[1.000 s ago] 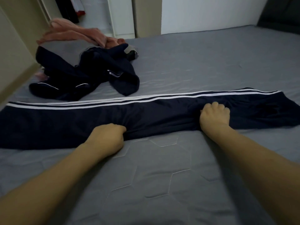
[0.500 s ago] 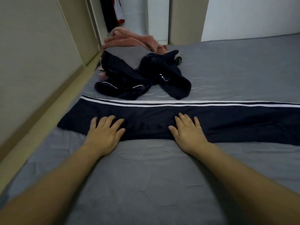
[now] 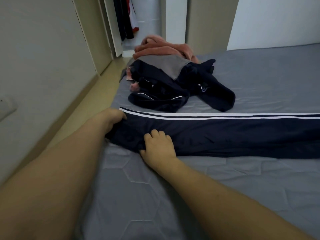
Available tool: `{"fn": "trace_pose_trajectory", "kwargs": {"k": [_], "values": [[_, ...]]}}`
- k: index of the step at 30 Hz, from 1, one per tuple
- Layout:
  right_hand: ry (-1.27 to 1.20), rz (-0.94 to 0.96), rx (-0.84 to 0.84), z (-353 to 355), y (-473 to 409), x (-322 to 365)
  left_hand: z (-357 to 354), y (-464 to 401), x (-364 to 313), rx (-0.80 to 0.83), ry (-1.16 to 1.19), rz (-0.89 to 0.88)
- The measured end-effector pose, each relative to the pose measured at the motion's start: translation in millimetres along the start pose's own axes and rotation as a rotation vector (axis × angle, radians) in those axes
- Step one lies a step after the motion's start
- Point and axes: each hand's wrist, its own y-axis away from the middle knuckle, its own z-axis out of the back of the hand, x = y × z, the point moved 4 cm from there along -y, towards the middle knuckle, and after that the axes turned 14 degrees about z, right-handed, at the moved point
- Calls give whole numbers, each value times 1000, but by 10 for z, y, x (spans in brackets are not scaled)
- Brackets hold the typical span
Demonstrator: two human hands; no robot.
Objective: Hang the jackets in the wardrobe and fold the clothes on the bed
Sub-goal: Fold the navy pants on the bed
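Both hands have been shifted to the trousers' (image 3: 216, 134) left end on the bed (image 3: 155, 196); the hem is being gripped by left hand (image 3: 115, 116) and right hand (image 3: 158, 147). Light, slippery fabric is best lifted by its corners.

My arms are bare from the frame's edge down — no sleeves, no watch or bracelet on either wrist. My left hand (image 3: 113, 116) and right hand (image 3: 160, 147) wear no rings — no gloves.

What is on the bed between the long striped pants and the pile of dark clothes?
Nothing. In the head view, only a bare strip of grey bed lies between the striped pants and the dark clothes pile.
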Motion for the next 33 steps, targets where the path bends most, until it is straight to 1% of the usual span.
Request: {"fn": "trace_pose_trajectory", "kwargs": {"k": [2, 3, 5, 7, 9, 11, 13, 16, 19, 22, 25, 26, 28, 30, 31, 32, 33], "values": [[-38, 11, -59, 122, 23, -31, -31, 107, -136, 101, 49, 18], [-124, -17, -88, 199, 63, -85, -68, 195, -240, 165, 86, 4], [-400, -135, -141, 383, 180, -284, -205, 394, -512, 292, 158, -49], [-670, -278, -241, 616, 371, -592, -429, 650, -813, 385, 203, -114], [-854, -404, -330, 854, 632, -975, -763, 978, -1107, 463, 198, -181], [-946, -480, -362, 1086, 928, -1374, -1225, 1369, -1387, 516, 131, -249], [-990, -514, -404, 1321, 1241, -1771, -1794, 1795, -1653, 571, 71, -327], [-1114, -601, -481, 1603, 1745, -2347, -2700, 2441, -1967, 636, -28, -384], [-1260, -669, -560, 1822, 2255, -2927, -3603, 3019, -2181, 656, -131, -414], [-1307, -741, -630, 2015, 2849, -3510, -4507, 3423, -2293, 648, -212, -433], [-1298, -853, -699, 2086, 3474, -4082, -5367, 3723, -2281, 682, -234, -436], [-1313, -899, -726, 2090, 3678, -4255, -5639, 3803, -2257, 704, -236, -432], [-1323, -1004, -802, 2100, 4077, -4579, -6148, 3967, -2165, 800, -278, -416], [-1292, -1146, -904, 2082, 4427, -4870, -6548, 4039, -2031, 891, -381, -445], [-1258, -1214, -951, 2063, 4557, -5000, -6669, 4009, -1955, 878, -460, -497], [-1225, -1269, -992, 2051, 4659, -5112, -6732, 3929, -1887, 811, -540, -577], [-1184, -1314, -1028, 2036, 4720, -5217, -6741, 3793, -1842, 698, -596, -682]]}}
